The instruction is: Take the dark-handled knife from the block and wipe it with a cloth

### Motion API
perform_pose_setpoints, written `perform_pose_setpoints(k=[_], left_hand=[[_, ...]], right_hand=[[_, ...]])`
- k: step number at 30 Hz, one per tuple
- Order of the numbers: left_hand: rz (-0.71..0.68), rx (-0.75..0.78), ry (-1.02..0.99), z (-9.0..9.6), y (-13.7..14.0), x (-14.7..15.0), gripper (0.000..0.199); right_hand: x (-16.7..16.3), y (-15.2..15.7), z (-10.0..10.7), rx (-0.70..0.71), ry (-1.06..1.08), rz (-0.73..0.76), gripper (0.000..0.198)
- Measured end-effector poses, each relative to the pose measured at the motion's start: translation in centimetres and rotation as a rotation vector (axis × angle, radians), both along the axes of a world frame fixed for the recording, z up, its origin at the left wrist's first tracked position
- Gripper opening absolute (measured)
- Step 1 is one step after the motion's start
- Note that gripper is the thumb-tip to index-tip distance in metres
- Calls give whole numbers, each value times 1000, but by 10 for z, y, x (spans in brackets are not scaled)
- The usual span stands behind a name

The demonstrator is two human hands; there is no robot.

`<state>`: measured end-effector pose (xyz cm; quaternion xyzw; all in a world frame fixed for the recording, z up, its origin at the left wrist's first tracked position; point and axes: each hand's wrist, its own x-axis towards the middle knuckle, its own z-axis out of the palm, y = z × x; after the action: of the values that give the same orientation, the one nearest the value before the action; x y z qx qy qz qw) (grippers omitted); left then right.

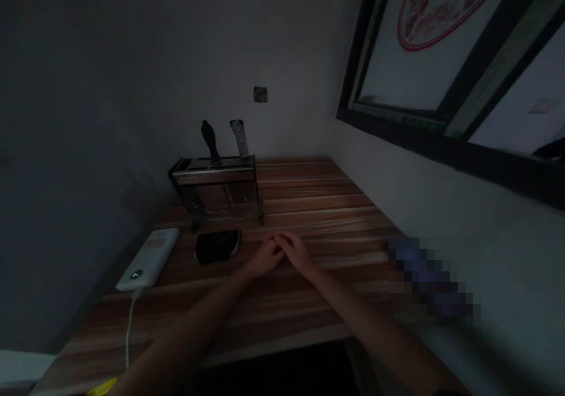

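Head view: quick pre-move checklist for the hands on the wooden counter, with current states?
1. Both hands in view: ok. Left hand and right hand rest together on the wooden counter, fingertips touching.
2. Hands holding nothing: ok, as far as the dim picture shows.
3. Nearest thing apart from the hands: ok. The black phone lies flat just left of the left hand, not touched.
4. Power bank state: ok. It lies at the counter's left edge, light on, white cable plugged in.
5. Knife block upright: ok, two handles stand out of it.
6. Lighting good enough for fine detail: not ok.
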<state>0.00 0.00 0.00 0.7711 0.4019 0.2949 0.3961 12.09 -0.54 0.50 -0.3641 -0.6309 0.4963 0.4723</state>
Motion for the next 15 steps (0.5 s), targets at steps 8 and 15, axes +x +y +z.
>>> perform_pose_setpoints(k=[8, 15], left_hand=[[-5, 54, 130, 15, -3, -6, 20], [-8, 186, 175, 70, -11, -68, 24]], right_hand=[[-1, 7, -7, 38, -36, -11, 37], [2, 21, 2, 105, -79, -25, 34]])
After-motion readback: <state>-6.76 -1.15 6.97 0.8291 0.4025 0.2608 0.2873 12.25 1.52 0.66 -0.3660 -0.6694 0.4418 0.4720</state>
